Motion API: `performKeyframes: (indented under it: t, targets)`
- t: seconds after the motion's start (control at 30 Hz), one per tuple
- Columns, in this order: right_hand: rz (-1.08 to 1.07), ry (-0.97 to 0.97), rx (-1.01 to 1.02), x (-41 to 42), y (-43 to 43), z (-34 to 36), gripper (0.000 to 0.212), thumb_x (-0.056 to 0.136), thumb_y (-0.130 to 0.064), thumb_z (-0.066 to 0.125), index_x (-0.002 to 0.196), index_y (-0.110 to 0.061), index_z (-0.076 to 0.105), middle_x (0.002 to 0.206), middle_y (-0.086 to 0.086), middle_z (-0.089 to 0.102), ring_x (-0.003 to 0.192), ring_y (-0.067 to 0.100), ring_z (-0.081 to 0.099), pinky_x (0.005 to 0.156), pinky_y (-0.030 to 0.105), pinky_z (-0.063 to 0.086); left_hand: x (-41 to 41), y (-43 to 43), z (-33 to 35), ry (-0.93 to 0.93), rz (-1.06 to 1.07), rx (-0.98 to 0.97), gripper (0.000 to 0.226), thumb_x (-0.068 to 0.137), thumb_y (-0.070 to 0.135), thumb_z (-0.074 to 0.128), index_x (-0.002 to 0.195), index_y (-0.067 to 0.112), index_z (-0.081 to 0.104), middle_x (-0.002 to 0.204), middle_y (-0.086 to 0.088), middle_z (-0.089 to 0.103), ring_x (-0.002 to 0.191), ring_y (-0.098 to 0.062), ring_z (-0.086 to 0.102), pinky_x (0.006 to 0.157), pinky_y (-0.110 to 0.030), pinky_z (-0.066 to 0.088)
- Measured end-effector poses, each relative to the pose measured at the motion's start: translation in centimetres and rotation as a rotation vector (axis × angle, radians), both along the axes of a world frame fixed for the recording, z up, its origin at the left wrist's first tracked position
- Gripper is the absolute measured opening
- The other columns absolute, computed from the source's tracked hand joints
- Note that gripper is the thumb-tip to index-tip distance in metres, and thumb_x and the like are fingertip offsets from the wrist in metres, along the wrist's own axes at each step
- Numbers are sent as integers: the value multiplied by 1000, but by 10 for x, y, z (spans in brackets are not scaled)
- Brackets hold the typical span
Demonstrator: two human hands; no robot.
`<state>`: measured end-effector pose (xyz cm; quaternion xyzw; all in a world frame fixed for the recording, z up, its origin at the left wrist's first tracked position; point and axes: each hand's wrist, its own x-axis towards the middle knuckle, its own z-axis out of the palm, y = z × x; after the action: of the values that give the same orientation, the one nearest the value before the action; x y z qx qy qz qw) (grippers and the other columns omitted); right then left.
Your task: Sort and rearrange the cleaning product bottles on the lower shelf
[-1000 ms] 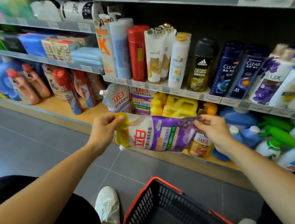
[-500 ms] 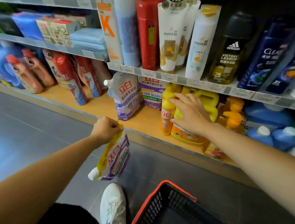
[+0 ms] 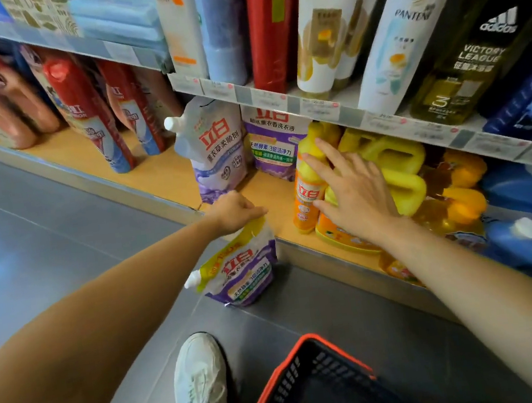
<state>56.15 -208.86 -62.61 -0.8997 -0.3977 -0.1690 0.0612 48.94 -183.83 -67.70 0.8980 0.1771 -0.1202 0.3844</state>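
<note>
My left hand [image 3: 234, 211] grips the top edge of a purple and yellow detergent refill pouch [image 3: 241, 271], which hangs in front of the lower shelf's metal lip [image 3: 318, 257]. My right hand [image 3: 353, 190] lies with spread fingers against a slim yellow and orange bottle [image 3: 306, 189] and the yellow jugs [image 3: 398, 168] behind it. Two more pouches stand on the wooden lower shelf [image 3: 161, 177]: a pale one with a white spout [image 3: 215, 154] and a purple one [image 3: 274, 146] further back.
Red spray bottles [image 3: 86, 113] and pinkish bottles [image 3: 12, 108] stand to the left on the lower shelf. Blue jugs [image 3: 530, 236] lie at the right. Shampoo bottles [image 3: 327, 26] fill the shelf above. An orange-rimmed black basket [image 3: 318, 389] and a white shoe [image 3: 200, 387] are on the grey floor.
The view has come closer to the shelf. The pouch in my left hand has moved nearer the shelf edge. My right hand has slid across the yellow bottles with its fingers spread wider.
</note>
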Motion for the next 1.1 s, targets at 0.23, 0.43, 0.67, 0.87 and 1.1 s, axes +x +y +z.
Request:
performKeyframes:
  t: [0.23,0.43,0.67,0.87,1.1]
  targets:
    - [-62,-72,55,-1,6,-10,84,79,-42,78,150,-36,34,162,-7,26,122,26,49,91,43,45,93,5,-17,-423,377,-500,36,97,11,65,132,8,59,129,-10,69,119,-26,65,106,-47,51]
    - [-77,-73,138,2,8,-14,78,76,-41,79,145,-39,42,158,-9,33,119,22,51,89,41,45,141,17,-38,-456,441,-703,60,91,13,74,143,11,45,138,-10,62,125,-28,62,105,-47,52]
    - [-79,-46,162,1,8,-13,76,76,-36,80,143,-38,45,157,-10,36,119,21,50,90,40,45,126,27,-51,-478,349,-638,45,86,8,78,128,8,62,117,-3,74,111,-19,70,98,-41,57]
    - [-70,-3,157,0,7,-8,74,78,-34,78,143,-39,45,158,-9,35,120,23,52,92,42,44,85,0,-52,-594,625,-310,49,52,63,86,80,29,64,74,15,71,71,1,69,70,-30,61]
    - [-71,57,151,-2,6,-4,76,79,-32,78,145,-40,42,160,-12,31,125,22,49,99,44,42,81,1,-24,-726,548,-459,35,81,37,82,103,14,66,96,-1,77,93,-19,75,82,-49,62]
